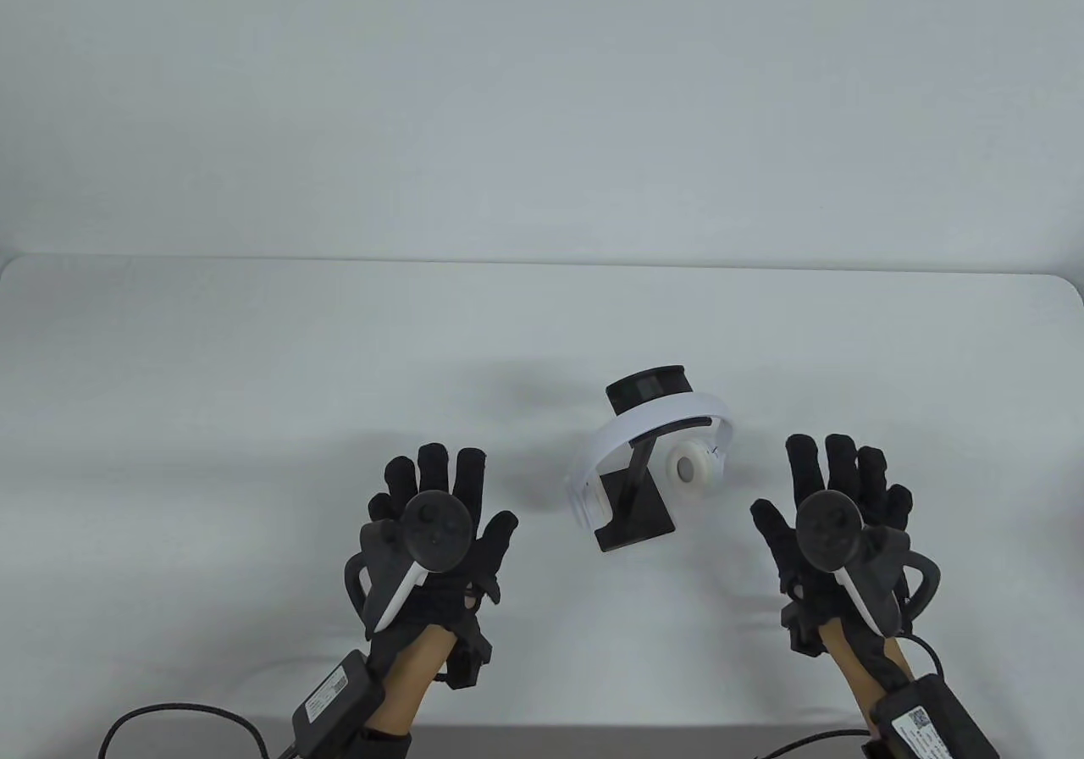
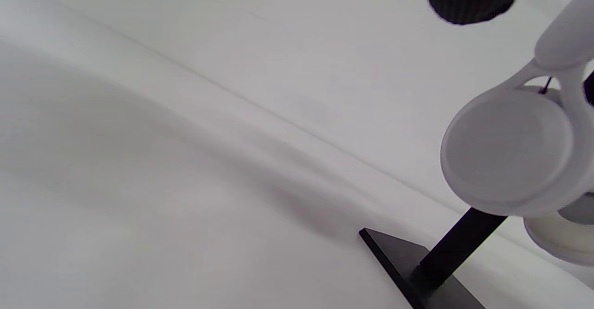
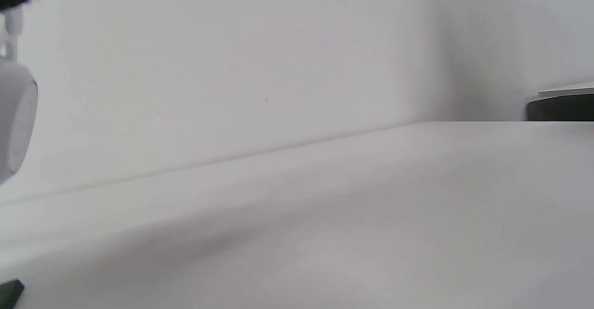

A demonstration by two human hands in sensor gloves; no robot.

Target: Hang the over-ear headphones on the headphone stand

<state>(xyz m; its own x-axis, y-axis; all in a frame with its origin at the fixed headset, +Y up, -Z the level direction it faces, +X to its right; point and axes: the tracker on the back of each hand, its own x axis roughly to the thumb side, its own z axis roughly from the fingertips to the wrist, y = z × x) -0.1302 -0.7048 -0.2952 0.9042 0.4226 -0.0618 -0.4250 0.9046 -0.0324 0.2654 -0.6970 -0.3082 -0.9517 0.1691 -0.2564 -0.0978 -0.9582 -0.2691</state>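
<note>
White over-ear headphones [image 1: 656,423] hang by their headband over the top of a black headphone stand [image 1: 637,515] at the table's middle. One ear cup [image 1: 693,469] hangs right of the post, the other at the left. My left hand [image 1: 440,488] is open, fingers spread, to the left of the stand and apart from it. My right hand [image 1: 838,479] is open, fingers spread, to the right, also apart. The left wrist view shows an ear cup [image 2: 508,151] and the stand's post [image 2: 457,244]. The right wrist view shows an ear cup's edge [image 3: 16,128].
The white table [image 1: 254,352] stretches to a far edge against a pale wall. Cables and black boxes [image 1: 334,700] run from both wrists at the near edge. A dark shelf edge [image 3: 559,107] shows far right in the right wrist view.
</note>
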